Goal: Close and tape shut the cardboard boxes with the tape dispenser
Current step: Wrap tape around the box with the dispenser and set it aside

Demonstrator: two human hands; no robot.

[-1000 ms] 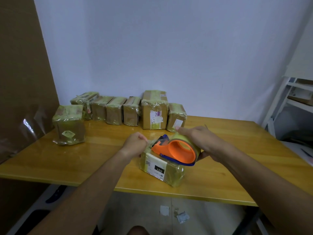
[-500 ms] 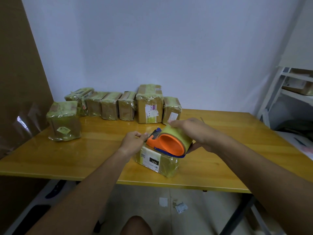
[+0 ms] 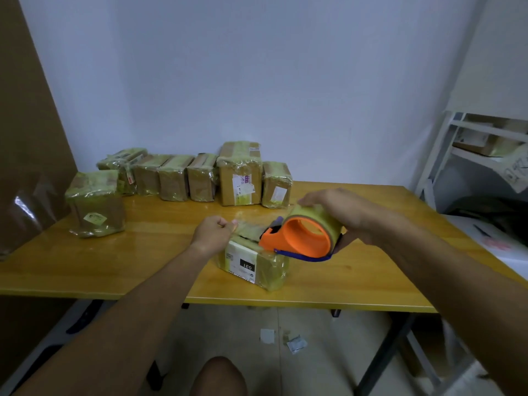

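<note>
I am leaning over the wooden table (image 3: pixel 357 278), where the taped cardboard box (image 3: pixel 257 264) is lying near the front edge. My right hand (image 3: pixel 343 215) is gripping the orange tape dispenser (image 3: pixel 300 238) over the box's right end. My left hand (image 3: pixel 213 234) is pinching the clear tape strip (image 3: pixel 248 224).

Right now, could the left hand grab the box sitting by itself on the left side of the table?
Probably yes. Bare table lies between the left hand and the lone box, but its fingers pinch tape that must be let go first.
</note>
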